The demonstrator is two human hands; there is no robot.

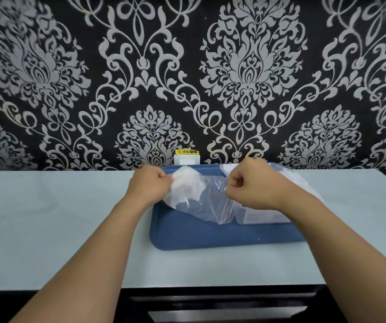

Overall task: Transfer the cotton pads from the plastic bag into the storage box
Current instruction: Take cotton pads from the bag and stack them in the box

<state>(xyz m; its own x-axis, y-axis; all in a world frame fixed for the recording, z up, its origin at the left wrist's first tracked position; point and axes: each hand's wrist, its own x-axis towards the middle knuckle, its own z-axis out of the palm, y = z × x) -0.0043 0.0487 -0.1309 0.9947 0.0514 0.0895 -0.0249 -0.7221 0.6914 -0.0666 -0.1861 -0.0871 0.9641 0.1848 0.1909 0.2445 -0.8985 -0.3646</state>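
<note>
- Two bare forearms reach in from the near edge, over one dark drawer front (222, 308) below the counter lip.
- One pale counter (47, 229) runs the full width, and on it sits one blue tray (199, 234), its near rim bare.
- Over that tray, one clear plastic bag (210, 203) is held up between the two hands, its crumpled film sagging to a point near the tray floor.
- One left hand (151, 184) has its fingers curled tight, pinching the bag's left edge.
- One right hand (252, 186) is closed in a fist, gripping the bag's right edge.
- White cotton pads (185, 187) are bunched in the bag's left part, just beside the left hand; they overlap too much for me to count them.
- One translucent storage box (262, 215) stands on the right part of the tray, behind and under the right wrist, touching the bag; I cannot tell whether its lid is on.
- One white wall socket (186, 159) with one yellow warning label sits at the back edge, right behind the tray.
- One black wall with silver damask pattern (252, 66) fills everything above.
</note>
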